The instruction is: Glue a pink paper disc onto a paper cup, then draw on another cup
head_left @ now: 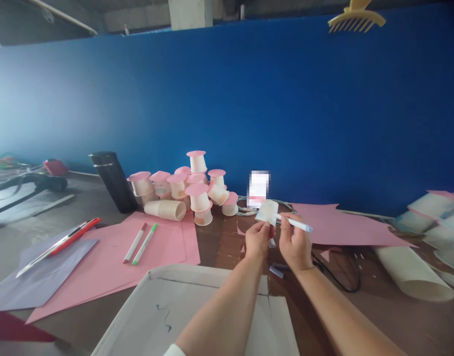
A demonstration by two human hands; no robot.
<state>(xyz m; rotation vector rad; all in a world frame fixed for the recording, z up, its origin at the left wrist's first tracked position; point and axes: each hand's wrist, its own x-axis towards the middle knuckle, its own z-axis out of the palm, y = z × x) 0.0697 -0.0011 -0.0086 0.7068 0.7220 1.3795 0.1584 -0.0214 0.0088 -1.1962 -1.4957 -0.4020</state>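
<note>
My left hand (259, 240) is closed round a small white paper cup (267, 211), held tilted above the table; faint bluish marks show on its side. In my right hand (295, 245) is a white marker with a pale blue end (295, 222), pinched between thumb and fingers. Its tip points at the cup's side; whether it touches I cannot tell. A bluish pen cap (276, 271) lies on the table below my hands. Just behind the cup stands a blurred-out, bright screen-like rectangle (259, 188).
Left are paper cups topped with pink discs (199, 198), a nested cup stack (165, 209), a black flask (113, 180), two markers (140, 244) on pink paper (101, 249), and scissors-like red-handled cutter (74, 237). White board (175, 306) lies in front; more cups (434, 210) stand right.
</note>
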